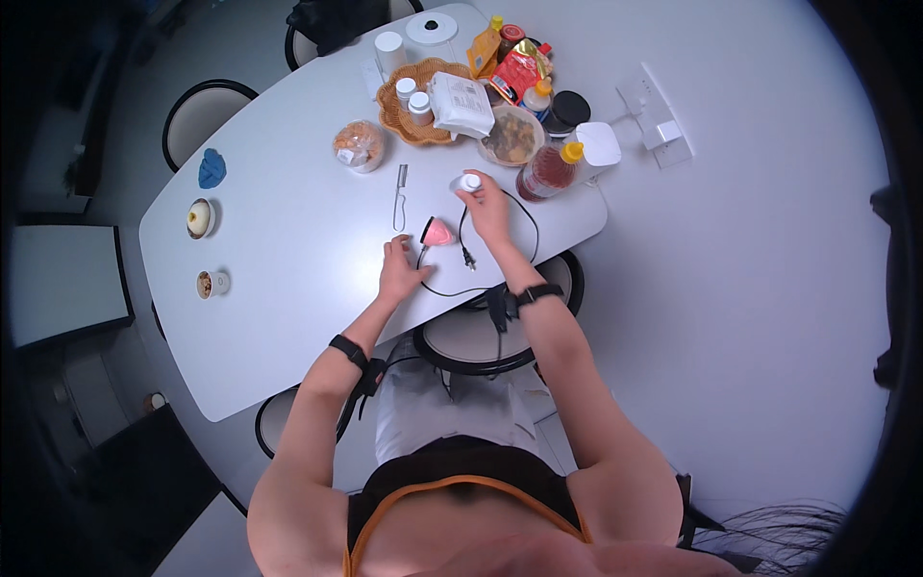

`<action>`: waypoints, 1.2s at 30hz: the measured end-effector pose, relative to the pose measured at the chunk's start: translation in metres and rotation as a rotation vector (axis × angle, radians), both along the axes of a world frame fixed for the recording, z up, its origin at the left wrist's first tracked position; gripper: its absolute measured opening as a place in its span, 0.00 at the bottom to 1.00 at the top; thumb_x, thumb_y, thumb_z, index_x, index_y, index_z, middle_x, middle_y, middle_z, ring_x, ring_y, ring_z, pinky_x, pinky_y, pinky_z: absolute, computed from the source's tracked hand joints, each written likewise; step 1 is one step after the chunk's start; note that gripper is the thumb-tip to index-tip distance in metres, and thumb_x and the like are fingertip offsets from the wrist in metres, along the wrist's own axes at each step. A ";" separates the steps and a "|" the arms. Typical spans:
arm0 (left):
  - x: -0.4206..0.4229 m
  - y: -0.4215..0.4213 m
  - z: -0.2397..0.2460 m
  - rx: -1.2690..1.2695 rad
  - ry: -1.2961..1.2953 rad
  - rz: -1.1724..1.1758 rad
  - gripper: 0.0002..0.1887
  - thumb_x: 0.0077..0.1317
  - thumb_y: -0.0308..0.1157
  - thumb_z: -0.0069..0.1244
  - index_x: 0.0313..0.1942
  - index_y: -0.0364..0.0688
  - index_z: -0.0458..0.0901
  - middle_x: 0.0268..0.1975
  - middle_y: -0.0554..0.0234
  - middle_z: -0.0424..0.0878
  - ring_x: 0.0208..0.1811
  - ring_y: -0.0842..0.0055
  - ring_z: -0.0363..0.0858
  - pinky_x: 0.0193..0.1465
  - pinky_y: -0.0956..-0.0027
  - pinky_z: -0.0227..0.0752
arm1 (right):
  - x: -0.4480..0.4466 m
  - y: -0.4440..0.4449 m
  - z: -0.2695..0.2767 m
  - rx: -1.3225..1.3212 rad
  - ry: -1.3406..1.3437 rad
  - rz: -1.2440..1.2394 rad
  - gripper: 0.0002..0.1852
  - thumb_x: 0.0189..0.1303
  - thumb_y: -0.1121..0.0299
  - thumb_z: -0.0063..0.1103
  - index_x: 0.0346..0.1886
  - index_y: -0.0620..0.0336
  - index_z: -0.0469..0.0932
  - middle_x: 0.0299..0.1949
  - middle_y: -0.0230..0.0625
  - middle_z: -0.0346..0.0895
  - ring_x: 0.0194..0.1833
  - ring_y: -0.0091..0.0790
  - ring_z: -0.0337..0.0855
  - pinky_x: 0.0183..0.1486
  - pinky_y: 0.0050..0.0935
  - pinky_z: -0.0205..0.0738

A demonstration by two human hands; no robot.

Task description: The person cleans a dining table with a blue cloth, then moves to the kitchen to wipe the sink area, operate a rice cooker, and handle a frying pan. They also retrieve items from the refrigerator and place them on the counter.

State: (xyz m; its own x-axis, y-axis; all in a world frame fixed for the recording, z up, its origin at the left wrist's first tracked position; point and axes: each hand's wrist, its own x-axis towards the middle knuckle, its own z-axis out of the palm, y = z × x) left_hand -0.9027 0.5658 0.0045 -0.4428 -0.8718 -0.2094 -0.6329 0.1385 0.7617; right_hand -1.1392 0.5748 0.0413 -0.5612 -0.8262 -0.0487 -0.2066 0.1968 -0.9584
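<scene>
My right hand (487,209) has its thumb and fingers around a small white-capped bottle (470,183) near the right part of the table. My left hand (401,270) rests at the tabletop with its fingers apart, holding nothing. Just right of its fingertips lies a pink device with a black rim (437,232), joined to a black cord. The cord's plug (469,259) lies between the pink device and my right wrist. Beyond my left hand, a slim metal tool with a comb-like end (400,195) lies lengthwise.
A wicker basket (393,119) holds white bottles and a white soft pack (461,104). Right of it stand a tub of dried food (512,135), a yellow-capped bottle (549,172) and condiments. A clear container (359,146), blue cloth (212,169), bowl (200,218) and paper cup (213,284) stand leftward.
</scene>
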 end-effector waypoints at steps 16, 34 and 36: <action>-0.123 -0.089 -0.052 -0.214 0.168 0.099 0.27 0.66 0.34 0.58 0.63 0.39 0.71 0.41 0.46 0.87 0.42 0.55 0.86 0.45 0.56 0.77 | 0.015 0.314 0.122 0.021 0.032 -0.469 0.21 0.58 0.78 0.72 0.57 0.61 0.81 0.50 0.36 0.83 0.42 0.25 0.84 0.42 0.24 0.79; -0.042 0.351 0.254 0.393 0.645 -1.150 0.10 0.63 0.22 0.57 0.44 0.38 0.78 0.39 0.68 0.80 0.42 0.82 0.78 0.47 0.74 0.73 | 0.176 0.474 0.278 -0.339 0.469 -0.668 0.28 0.53 0.71 0.71 0.58 0.57 0.72 0.67 0.40 0.67 0.66 0.49 0.66 0.70 0.46 0.59; -0.037 0.381 0.252 0.376 0.576 -1.265 0.09 0.64 0.21 0.59 0.41 0.38 0.76 0.38 0.69 0.79 0.40 0.82 0.77 0.45 0.75 0.72 | 0.188 0.537 0.272 -0.346 0.471 -0.700 0.27 0.59 0.69 0.67 0.62 0.58 0.73 0.66 0.42 0.70 0.66 0.44 0.69 0.70 0.42 0.62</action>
State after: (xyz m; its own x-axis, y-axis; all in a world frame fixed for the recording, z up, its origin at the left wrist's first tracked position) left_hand -0.9399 0.9467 0.2567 -0.9640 0.2280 0.1369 0.1633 0.1014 0.9813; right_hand -0.9511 1.1118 0.3138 -0.8393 -0.2150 0.4994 -0.5328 0.1419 -0.8343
